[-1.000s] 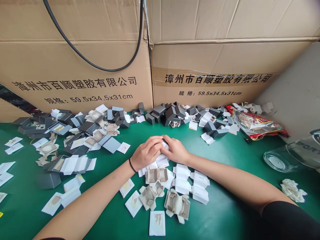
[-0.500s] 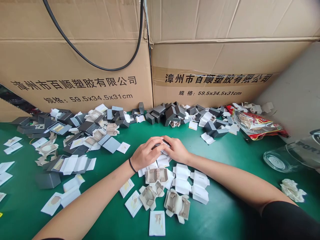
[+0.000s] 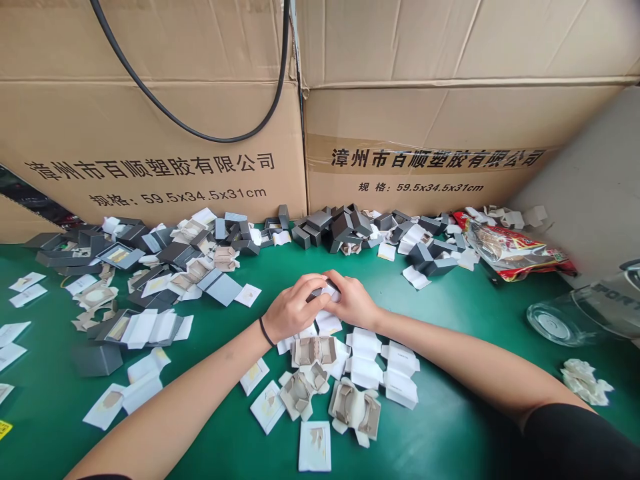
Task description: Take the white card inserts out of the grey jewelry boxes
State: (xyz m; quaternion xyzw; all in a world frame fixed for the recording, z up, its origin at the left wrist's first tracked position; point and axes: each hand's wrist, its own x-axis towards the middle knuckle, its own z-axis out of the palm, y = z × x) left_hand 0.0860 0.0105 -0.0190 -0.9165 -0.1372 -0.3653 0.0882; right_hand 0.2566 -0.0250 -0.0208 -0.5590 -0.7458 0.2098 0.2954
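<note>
My left hand (image 3: 291, 307) and my right hand (image 3: 353, 300) meet over the green table (image 3: 450, 427), both closed around one small grey box with a white insert (image 3: 323, 292). Most of the box is hidden by my fingers. A black band sits on my left wrist. Just below my hands lie several white and beige folded card inserts (image 3: 314, 351), and a white card piece (image 3: 315, 445) lies near the front.
Two big cardboard cartons (image 3: 150, 133) stand along the back, with a black cable hanging over them. Grey boxes (image 3: 330, 227) and white cards are heaped at their foot. A red snack bag (image 3: 510, 250) and a glass jar (image 3: 575, 313) lie right.
My hands stay in the same place. The small grey box has turned slightly between my fingers, showing more of its dark edge.
</note>
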